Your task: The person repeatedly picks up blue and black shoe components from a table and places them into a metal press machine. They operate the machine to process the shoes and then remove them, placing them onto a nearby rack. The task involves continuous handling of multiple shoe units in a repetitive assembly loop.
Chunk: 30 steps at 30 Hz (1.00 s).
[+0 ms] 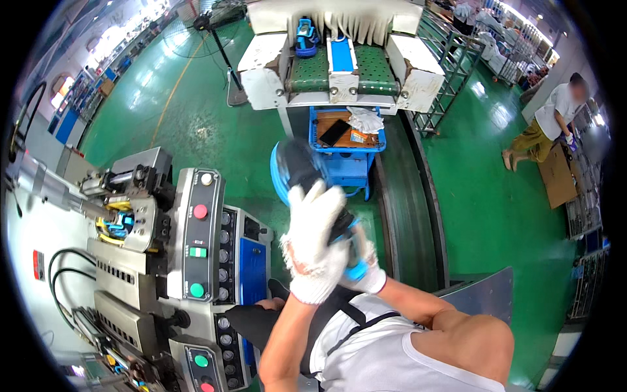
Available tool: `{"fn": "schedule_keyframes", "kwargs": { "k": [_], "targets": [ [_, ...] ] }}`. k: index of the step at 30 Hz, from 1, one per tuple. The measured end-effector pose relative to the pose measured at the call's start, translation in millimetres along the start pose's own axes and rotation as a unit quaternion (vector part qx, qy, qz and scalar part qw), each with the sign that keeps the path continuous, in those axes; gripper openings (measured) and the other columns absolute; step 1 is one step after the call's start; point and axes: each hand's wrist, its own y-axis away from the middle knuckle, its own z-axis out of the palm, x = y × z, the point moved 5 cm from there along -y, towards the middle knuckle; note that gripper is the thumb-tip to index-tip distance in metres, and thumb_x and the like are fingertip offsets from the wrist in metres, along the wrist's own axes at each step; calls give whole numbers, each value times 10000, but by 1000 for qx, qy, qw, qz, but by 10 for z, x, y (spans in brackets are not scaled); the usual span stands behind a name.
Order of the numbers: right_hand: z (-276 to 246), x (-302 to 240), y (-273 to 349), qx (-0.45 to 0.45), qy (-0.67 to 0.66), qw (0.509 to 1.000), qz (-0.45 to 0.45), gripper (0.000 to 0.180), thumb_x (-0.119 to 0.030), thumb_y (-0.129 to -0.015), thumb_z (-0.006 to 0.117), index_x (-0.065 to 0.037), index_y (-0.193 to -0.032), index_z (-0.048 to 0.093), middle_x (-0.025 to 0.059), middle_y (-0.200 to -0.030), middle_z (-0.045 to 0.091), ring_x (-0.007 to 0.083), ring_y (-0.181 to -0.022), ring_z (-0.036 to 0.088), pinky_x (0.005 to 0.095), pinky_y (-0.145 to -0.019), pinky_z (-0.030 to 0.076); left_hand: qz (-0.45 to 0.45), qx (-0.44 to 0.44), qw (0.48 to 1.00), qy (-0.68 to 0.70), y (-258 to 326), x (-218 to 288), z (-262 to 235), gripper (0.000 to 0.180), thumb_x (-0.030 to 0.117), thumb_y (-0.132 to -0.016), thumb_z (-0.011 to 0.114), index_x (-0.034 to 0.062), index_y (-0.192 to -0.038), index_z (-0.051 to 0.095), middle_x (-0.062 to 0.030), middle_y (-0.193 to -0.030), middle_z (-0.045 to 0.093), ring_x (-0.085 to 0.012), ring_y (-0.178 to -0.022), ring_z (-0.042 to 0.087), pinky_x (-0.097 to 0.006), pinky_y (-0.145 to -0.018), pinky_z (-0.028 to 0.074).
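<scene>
Both of my gloved hands are on one thing — a black shoe with a bright blue sole (295,171), held up in front of my chest, over the green floor (196,124). My left hand (315,243) is wrapped around the rear part of it, fingers clenched over the upper; my right hand (366,274) sits lower and behind, cupping the heel end, though the left glove hides most of it and I cannot tell how tightly it closes.

The shoe's long axis runs from my hands up and to the left, away from me, so the toe leads and the heel stays in my grip. The sole faces left, toward the press machine (140,215) with its button panel (199,235). That machine lies to my left and slightly below the shoe, so the left hand is the nearer one to it. The blue cart (346,163) and the green conveyor (312,72) stand well beyond the toe — straight ahead, apart from the shoe.
</scene>
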Motion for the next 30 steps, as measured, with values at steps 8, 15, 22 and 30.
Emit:
{"fn": "schedule_keyframes", "kwargs": {
  "k": [8,15,22,30],
  "targets": [
    [-1508,1013,-1750,346,-130,929,20,542,-357,-963,794,39,-1323,709,128,-1226,759,274,-1070,720,426,-1023,549,98,-98,990,25,-121,-8,419,635,94,-774,891,-28,-1338,626,-278,-1450,594,-553,-1414,501,-667,-1203,354],
    [-2659,1543,-3759,294,133,937,134,851,-523,-756,868,4,-1392,660,196,-1356,712,287,-1230,692,383,-1062,525,-244,-113,963,-32,1593,-962,313,562,115,-894,813,-41,-1399,621,-251,-1372,673,-423,-1300,645,-457,-1125,503],
    [-3141,2422,-4737,182,259,916,247,861,-543,-796,852,-92,-1482,592,133,-1478,614,283,-1293,635,417,-934,624,-485,-53,873,27,2932,-1159,258,546,116,-1032,657,-25,-1537,505,-241,-1476,628,-334,-1369,620,-420,-1167,476],
    [-2645,2055,-4805,201,479,818,246,1048,-838,-813,594,-75,-1531,576,227,-1569,562,409,-1457,527,500,-1220,388,-510,42,859,7,2725,-1242,50,447,120,-985,713,-43,-1391,623,-225,-1316,707,-355,-1221,705,-435,-1063,551]
  ]
}}
